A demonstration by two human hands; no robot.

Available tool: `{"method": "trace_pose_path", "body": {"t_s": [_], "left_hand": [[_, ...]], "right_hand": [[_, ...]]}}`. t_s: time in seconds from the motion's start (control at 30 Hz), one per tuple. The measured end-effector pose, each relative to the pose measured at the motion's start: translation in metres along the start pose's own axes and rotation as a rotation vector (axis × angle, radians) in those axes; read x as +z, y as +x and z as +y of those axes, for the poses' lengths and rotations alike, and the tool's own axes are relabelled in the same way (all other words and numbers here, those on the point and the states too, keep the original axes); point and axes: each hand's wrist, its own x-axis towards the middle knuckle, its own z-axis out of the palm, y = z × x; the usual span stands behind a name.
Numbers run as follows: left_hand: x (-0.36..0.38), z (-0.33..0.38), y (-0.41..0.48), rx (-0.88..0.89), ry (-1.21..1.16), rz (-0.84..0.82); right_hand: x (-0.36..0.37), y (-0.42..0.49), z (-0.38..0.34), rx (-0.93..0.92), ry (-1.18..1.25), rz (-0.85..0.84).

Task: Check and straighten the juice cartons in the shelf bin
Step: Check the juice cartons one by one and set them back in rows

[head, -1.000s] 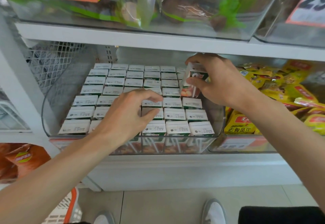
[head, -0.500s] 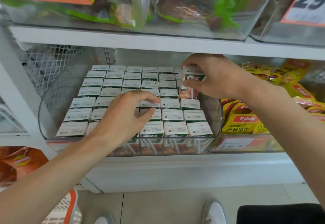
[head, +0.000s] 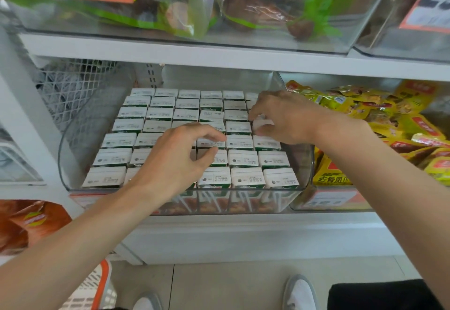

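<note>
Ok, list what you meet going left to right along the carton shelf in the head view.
mesh basket → left hand → right hand, gripping a carton → snack packs

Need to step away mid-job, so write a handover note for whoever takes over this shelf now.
Left hand: curled over the middle juice cartons; whether it pinches one is unclear.
Right hand: grips the top of one carton in the rightmost column, sitting almost level with its neighbours.
Done: the rest stand in even rows in the clear bin.
Left: seat that carton, let go, check the rows under the hands.
</note>
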Motion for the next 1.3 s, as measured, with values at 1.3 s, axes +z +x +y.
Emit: {"method": "trace_pose_path", "body": {"t_s": [1.3], "left_hand": [[-0.026,0.016,-0.004,-0.058,-0.484,-0.005]], "right_hand": [[0.014,-0.045,-0.047,-0.07,0.964,0.412]]}}
